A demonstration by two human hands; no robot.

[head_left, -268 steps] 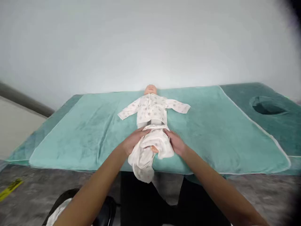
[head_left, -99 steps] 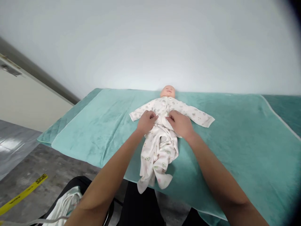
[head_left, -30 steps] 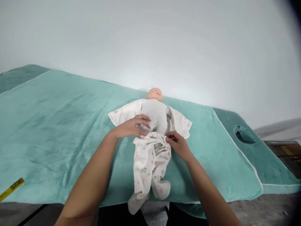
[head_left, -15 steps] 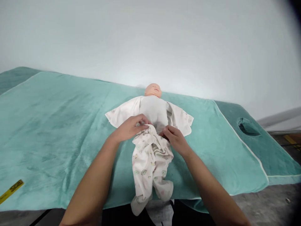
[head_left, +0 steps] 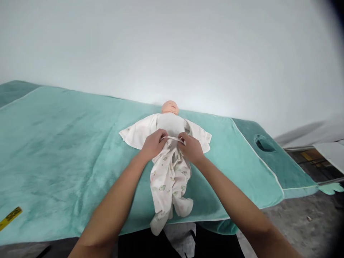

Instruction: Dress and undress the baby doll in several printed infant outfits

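A baby doll [head_left: 170,107] lies on its back, head toward the wall, with a white cloth torso. Its printed white jacket [head_left: 143,130] is spread open on both sides. Patterned footed baby pants [head_left: 162,179] cover the legs, feet toward me. My left hand [head_left: 155,143] pinches the waistband at its left end. At the right end, my right hand [head_left: 190,146] grips the same waistband, fingers closed. The band is stretched in a taut line between both hands across the doll's belly. Some fingertips are hidden behind the fabric.
A green plush cover [head_left: 67,150] lies over the bed beneath the doll. On the right, the darker green bed surface has a face hole [head_left: 264,143]. A yellow tape strip [head_left: 10,218] is at the lower left. The white wall [head_left: 161,50] stands behind.
My hands have closed in on the waistband, and the right hand has moved up along it. The band is now pulled straight and higher, and the pants' legs look smoother.
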